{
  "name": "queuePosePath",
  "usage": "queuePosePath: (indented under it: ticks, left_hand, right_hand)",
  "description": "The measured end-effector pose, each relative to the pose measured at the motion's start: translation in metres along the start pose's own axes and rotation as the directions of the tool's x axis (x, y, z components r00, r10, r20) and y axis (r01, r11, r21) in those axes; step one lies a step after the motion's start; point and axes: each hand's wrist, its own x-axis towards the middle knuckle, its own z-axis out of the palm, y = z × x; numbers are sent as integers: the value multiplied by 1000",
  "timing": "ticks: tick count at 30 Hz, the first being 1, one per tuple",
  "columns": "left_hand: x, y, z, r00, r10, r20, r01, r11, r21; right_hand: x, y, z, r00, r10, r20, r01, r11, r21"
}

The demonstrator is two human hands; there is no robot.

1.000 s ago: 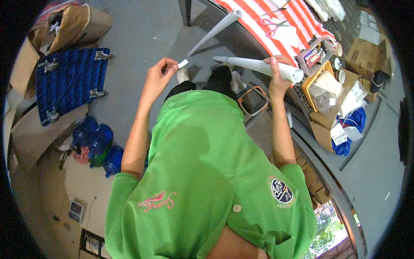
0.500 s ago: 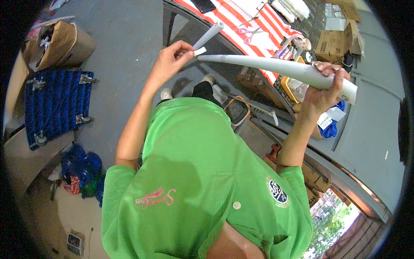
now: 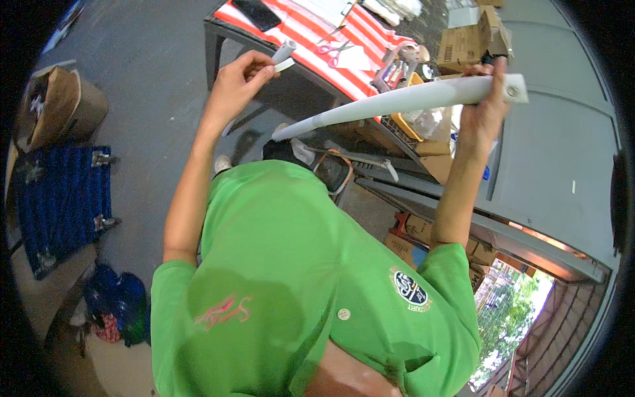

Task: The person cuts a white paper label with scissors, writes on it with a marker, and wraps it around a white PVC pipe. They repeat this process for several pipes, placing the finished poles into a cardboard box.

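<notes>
My right hand is wrapped round the thicker end of a long white pipe. A squarish end piece with a round hole shows just past that hand. The pipe slants down to the left, and its narrow end is over my feet, apart from my left hand. My left hand is closed, with a grey tube sticking out beyond its fingers. A small white strip shows between thumb and fingers. Part of the tube is hidden behind the hand.
Ahead stands a table with a red-and-white striped cloth, holding a phone, pink-handled scissors and a yellow basket. Cardboard boxes are at the far right. A blue wheeled dolly and a brown bag are left.
The white pipe's narrow end has dropped away from my left hand, toward my feet. My right hand has risen slightly leftward. My view has shifted, moving the table left in the picture.
</notes>
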Motion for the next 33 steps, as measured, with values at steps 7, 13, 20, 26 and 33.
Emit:
queuePosePath:
  ticks: [7,13,20,26,33]
  left_hand:
    - [-1,3,1,998,-52,25,54,996,-75]
    - [-26,-9,-18,1000,-1,8,1,1000,-19]
    - [-46,-20,-63,995,-70,-66,71,997,10]
    - [-62,-36,-82,976,-160,-150,182,973,146]
    - [-100,-209,-66,790,-589,-173,425,728,-538]
  right_hand:
    - [-43,15,36,954,-12,300,97,958,-270]
    - [-47,33,34,935,-257,245,324,898,-297]
    - [1,-22,6,960,-243,140,245,970,8]
    - [67,-102,-102,961,-277,0,276,957,85]
    - [82,-310,-292,989,-144,-31,146,980,138]
